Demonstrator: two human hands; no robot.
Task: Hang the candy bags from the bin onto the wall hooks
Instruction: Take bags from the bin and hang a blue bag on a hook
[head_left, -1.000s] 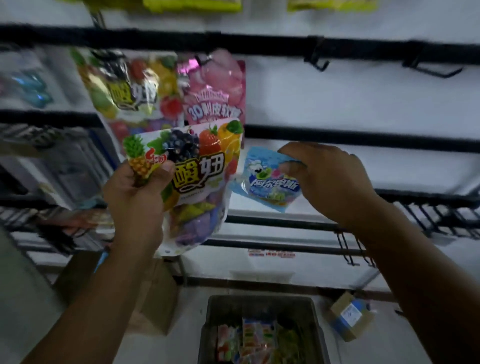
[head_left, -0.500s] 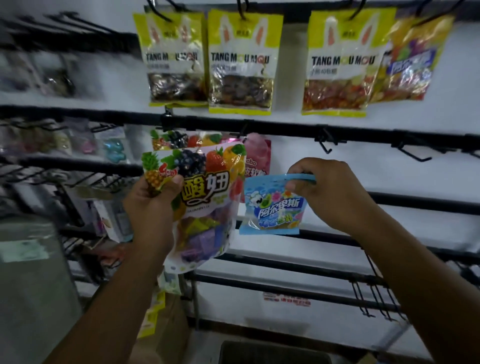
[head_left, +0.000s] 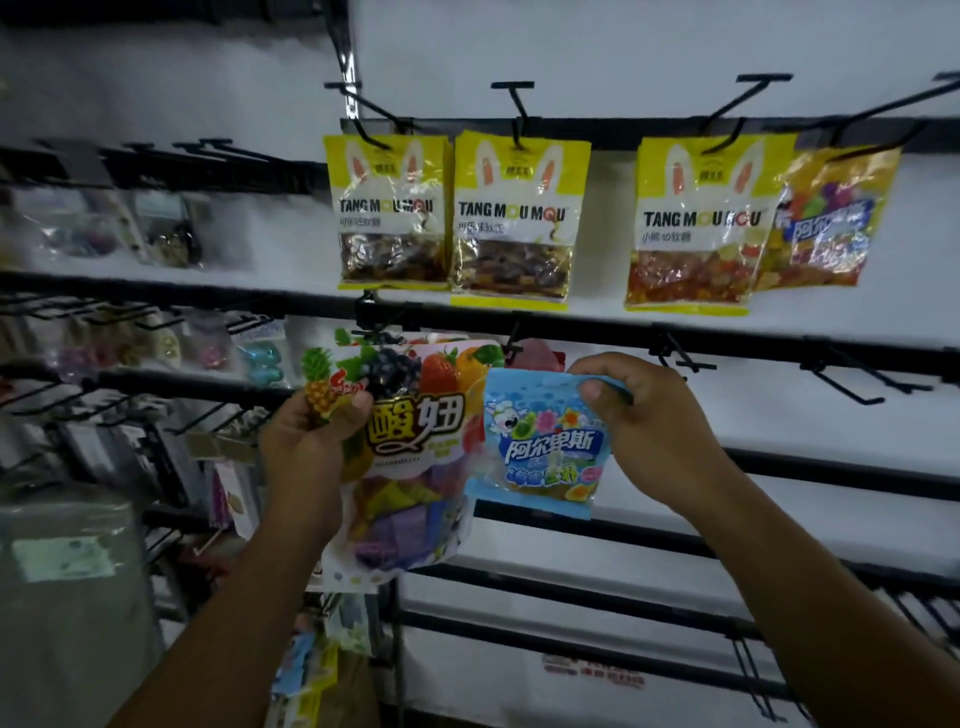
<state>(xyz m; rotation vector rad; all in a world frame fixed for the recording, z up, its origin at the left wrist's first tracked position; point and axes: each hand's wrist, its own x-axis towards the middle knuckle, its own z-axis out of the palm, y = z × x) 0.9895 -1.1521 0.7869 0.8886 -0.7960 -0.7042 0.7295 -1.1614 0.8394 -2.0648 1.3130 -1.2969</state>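
Two bags hang below grips | left hand (head_left: 307, 448) pinches fruit bag (head_left: 415, 434); right hand (head_left: 655, 431), seemingly, blue bag (head_left: 540, 454)

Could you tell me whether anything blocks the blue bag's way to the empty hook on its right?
Nothing visible does; the right hand holds the blue candy bag just left of the bare hook.

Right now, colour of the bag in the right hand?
Light blue small bag, seen best in head view.

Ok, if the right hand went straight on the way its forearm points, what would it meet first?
Likely the pink bag hanging just beyond the blue bag that the right hand grips, then the black rail above. Depth to the wall is unclear.
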